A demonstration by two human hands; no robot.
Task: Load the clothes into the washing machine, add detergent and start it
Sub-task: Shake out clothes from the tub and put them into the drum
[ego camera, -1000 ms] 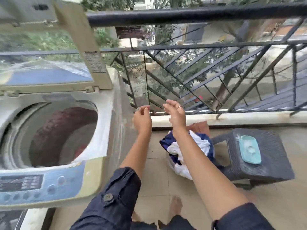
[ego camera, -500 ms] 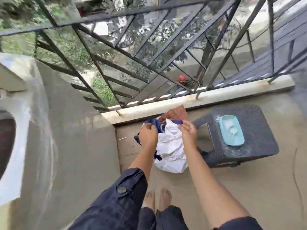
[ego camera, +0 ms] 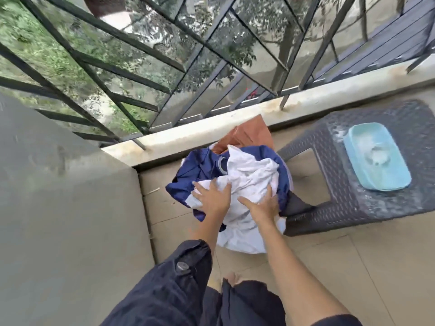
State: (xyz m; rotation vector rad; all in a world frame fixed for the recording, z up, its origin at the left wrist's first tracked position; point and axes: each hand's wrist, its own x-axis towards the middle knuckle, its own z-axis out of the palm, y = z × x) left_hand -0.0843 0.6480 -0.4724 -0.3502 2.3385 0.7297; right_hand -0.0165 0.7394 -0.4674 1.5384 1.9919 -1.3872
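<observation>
Both hands press spread-fingered onto a pile of clothes (ego camera: pixel 237 182), left hand (ego camera: pixel 213 198) and right hand (ego camera: pixel 261 207) side by side on white cloth. The pile sits on the floor, just left of a dark woven stool (ego camera: pixel 367 208) carrying a turquoise dish (ego camera: pixel 376 156).

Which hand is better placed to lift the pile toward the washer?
Probably left. The left hand lies spread on the clothes on the washer's side; the right hand presses the side nearer the stool.
</observation>
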